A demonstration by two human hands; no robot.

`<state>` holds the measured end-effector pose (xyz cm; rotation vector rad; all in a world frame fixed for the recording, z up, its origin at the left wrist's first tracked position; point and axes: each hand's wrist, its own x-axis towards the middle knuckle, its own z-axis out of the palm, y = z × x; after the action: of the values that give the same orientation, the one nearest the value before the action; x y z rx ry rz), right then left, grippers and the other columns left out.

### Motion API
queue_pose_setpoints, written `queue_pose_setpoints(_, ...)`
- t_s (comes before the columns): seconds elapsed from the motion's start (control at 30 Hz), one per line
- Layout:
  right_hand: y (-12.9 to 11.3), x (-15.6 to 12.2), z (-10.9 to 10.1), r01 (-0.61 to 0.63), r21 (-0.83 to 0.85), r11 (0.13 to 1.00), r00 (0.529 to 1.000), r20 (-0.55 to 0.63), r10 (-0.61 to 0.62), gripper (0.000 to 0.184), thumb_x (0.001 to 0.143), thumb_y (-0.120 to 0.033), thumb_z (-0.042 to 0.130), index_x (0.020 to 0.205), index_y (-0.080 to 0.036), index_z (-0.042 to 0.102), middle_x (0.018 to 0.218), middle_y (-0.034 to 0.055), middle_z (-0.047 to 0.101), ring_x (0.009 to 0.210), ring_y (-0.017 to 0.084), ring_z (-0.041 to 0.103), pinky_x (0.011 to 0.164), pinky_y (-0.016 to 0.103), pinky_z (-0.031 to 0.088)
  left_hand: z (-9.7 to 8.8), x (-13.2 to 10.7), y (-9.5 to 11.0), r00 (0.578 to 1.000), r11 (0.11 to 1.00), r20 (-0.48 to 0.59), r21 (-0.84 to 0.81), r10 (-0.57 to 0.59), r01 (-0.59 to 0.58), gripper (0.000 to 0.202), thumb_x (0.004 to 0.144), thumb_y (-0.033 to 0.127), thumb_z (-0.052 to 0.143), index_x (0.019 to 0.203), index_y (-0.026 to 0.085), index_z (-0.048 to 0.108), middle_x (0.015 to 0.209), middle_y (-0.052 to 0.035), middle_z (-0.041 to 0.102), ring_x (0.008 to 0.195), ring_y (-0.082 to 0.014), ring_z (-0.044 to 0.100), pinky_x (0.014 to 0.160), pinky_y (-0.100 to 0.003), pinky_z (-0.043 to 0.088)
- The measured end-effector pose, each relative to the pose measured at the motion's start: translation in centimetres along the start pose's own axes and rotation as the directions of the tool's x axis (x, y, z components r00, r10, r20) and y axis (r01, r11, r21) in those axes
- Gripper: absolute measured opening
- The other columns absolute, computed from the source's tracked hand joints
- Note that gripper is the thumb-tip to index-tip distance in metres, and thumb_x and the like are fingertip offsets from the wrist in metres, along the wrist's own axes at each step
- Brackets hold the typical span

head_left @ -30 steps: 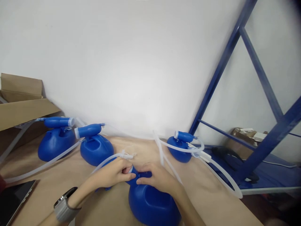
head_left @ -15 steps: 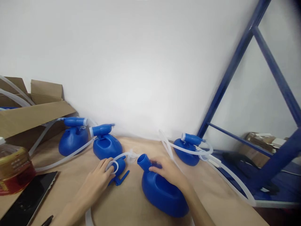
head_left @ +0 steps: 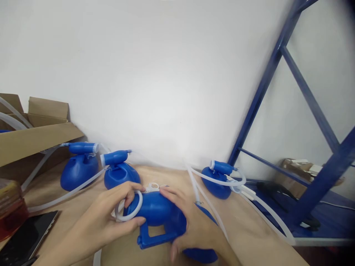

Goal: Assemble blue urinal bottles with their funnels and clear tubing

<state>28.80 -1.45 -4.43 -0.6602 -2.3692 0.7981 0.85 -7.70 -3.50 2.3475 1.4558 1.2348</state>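
Observation:
A blue plastic urinal head (head_left: 158, 208), tubular with a flared end and a squared blue bar below, lies sideways between my hands. My left hand (head_left: 116, 210) is closed around its left end, where a white ring (head_left: 139, 207) shows. My right hand (head_left: 191, 218) wraps the flared right end with thumb and fingers. Behind and beneath my right hand is a blue bottle (head_left: 201, 255), mostly hidden. A small white clip-like piece (head_left: 152, 187) shows just past the head.
Two blue bottles with heads and hoses (head_left: 80, 171) (head_left: 122, 175) stand at left, another (head_left: 216, 181) at right. An open carton (head_left: 36, 138) holds hoses. A phone (head_left: 26, 236) and a jar of reddish liquid (head_left: 11, 207) lie left. A blue metal frame (head_left: 260, 92) rises at right.
My right hand has let go of the blue bottle and moved left onto the urinal head. The head has been raised toward me and turned sideways, now held in both hands.

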Motion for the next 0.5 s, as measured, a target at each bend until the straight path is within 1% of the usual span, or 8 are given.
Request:
queue_pose_setpoints(0.07,-0.8,-0.4,0.1,-0.035,0.04,0.999,0.998,-0.048,0.036,0.118,0.057,-0.062,0.095,0.158,-0.029,0.043,0.161,0.0132,0.046,0.146,0.039,0.046,0.122,0.052,0.037,0.2,1.3,1.8,0.994,0.992,-0.111,-0.124,0.011,-0.024,0.034,0.086,0.048,0.074,0.082,0.026,0.049,0.109,-0.0038,0.075,0.094,-0.0237,0.071,0.076,-0.03,0.058)
queue_pose_setpoints(0.1,-1.1,-0.5,0.1,-0.036,0.052,0.998,0.993,-0.114,0.042,0.117,0.058,-0.063,0.094,0.157,-0.029,0.043,0.158,0.0133,0.05,0.141,0.039,0.051,0.12,0.052,0.04,0.8,1.8,2.3,0.987,0.983,-0.163,-0.183,0.001,-0.031,0.03,0.088,0.047,0.072,0.09,0.026,0.05,0.116,-0.0055,0.074,0.103,-0.0255,0.071,0.082,-0.033,0.059)
queue_pose_setpoints(0.13,-1.2,-0.7,0.0,-0.025,0.054,0.998,0.979,-0.199,0.035,0.109,0.061,-0.063,0.092,0.154,-0.029,0.047,0.152,0.0131,0.056,0.135,0.039,0.057,0.116,0.05,0.045,1.6,2.3,2.6,0.979,0.972,-0.203,-0.23,-0.008,-0.04,0.028,0.091,0.045,0.069,0.102,0.027,0.051,0.121,-0.0071,0.073,0.11,-0.0266,0.07,0.089,-0.035,0.059)
queue_pose_setpoints(0.17,-1.1,-0.9,-0.1,-0.012,0.043,0.999,0.957,-0.289,0.024,0.098,0.066,-0.063,0.089,0.15,-0.029,0.053,0.146,0.0127,0.061,0.13,0.038,0.061,0.113,0.049,0.048,2.5,2.8,2.7,0.974,0.964,-0.224,-0.262,-0.016,-0.044,0.034,0.094,0.044,0.066,0.119,0.028,0.049,0.125,-0.0083,0.072,0.116,-0.0269,0.069,0.095,-0.038,0.058)
queue_pose_setpoints(0.23,-0.8,-1.1,-0.4,-0.004,0.004,1.0,0.906,-0.423,0.005,0.078,0.074,-0.061,0.082,0.142,-0.028,0.06,0.138,0.0126,0.067,0.125,0.038,0.064,0.109,0.047,0.051,4.3,3.6,2.7,0.978,0.96,-0.21,-0.274,-0.012,-0.047,0.052,0.099,0.042,0.059,0.145,0.029,0.039,0.132,-0.01,0.069,0.123,-0.0272,0.066,0.104,-0.041,0.054)
queue_pose_setpoints(0.27,-0.5,-1.2,-0.5,-0.01,-0.007,1.0,0.886,-0.464,0.006,0.072,0.077,-0.06,0.079,0.139,-0.028,0.062,0.137,0.0125,0.068,0.125,0.038,0.064,0.109,0.047,0.05,5.1,3.9,2.7,0.981,0.962,-0.194,-0.271,-0.008,-0.046,0.054,0.102,0.043,0.055,0.151,0.03,0.037,0.136,-0.0103,0.066,0.125,-0.0276,0.064,0.107,-0.042,0.052)
queue_pose_setpoints(0.37,0.1,-1.2,-0.5,-0.017,0.069,0.997,0.857,-0.513,0.05,0.069,0.077,-0.056,0.078,0.138,-0.027,0.061,0.137,0.011,0.068,0.126,0.038,0.064,0.109,0.047,0.051,6.8,4.5,2.8,0.981,0.95,-0.18,-0.314,-0.065,0.005,0.045,0.106,0.047,0.044,0.148,0.031,0.048,0.147,-0.0091,0.058,0.13,-0.0289,0.059,0.11,-0.044,0.049)
queue_pose_setpoints(0.5,0.1,-0.8,0.1,-0.083,0.269,0.959,0.844,-0.493,0.211,0.061,0.08,-0.056,0.077,0.132,-0.027,0.064,0.127,0.0092,0.072,0.112,0.033,0.071,0.096,0.041,0.06,7.6,4.3,2.6,0.976,0.892,-0.133,-0.442,-0.171,0.095,0.043,0.104,0.052,0.048,0.142,0.032,0.052,0.145,-0.0064,0.06,0.134,-0.0304,0.057,0.111,-0.043,0.049)
